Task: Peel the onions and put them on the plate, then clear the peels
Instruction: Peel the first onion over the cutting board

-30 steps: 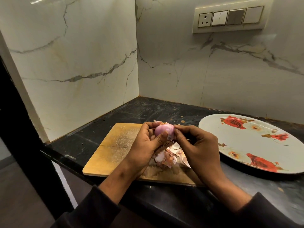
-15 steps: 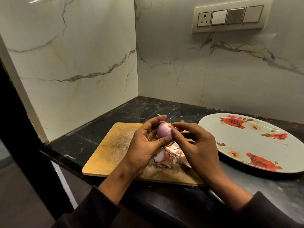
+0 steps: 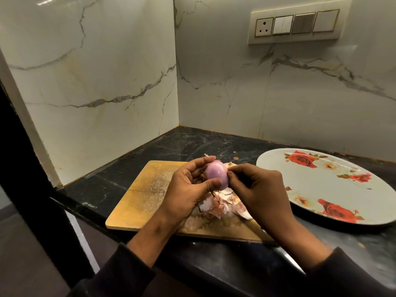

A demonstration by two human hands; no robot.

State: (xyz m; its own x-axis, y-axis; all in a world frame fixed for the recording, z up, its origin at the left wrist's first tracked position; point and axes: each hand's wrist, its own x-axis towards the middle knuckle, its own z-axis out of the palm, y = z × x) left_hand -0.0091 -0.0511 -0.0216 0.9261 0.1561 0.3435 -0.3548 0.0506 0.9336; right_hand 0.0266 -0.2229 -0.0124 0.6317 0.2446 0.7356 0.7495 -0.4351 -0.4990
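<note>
Pink-purple and glossy, the small peeled-looking onion [image 3: 215, 174] sits in your left hand [image 3: 188, 189], thumb curled across its near side and fingers wrapped behind it, held up over the yellow wooden cutting board [image 3: 147, 189]. Your right hand [image 3: 260, 189] is closed in a pinch at the onion's right edge, fingertips together on what looks like a last scrap of papery skin; how much skin is left there is too small to tell.

To do this well, keep the left grip firm but light, since the bare surface looks slick and could squirt out. Pull the scrap along the curve of the bulb, away from your left thumb, rather than straight outward, so it comes off in one strip. Turn the onion with your left fingers to check the far side, which is hidden from view.

Let the skin drop onto the pile of pale pink and white peels [image 3: 220, 205] lying on the board just below both hands. The white oval plate with red roses [image 3: 334, 187] lies on the black stone counter [image 3: 171, 146] to the right of your right hand, near enough to reach, and holds no onion yet.
</note>
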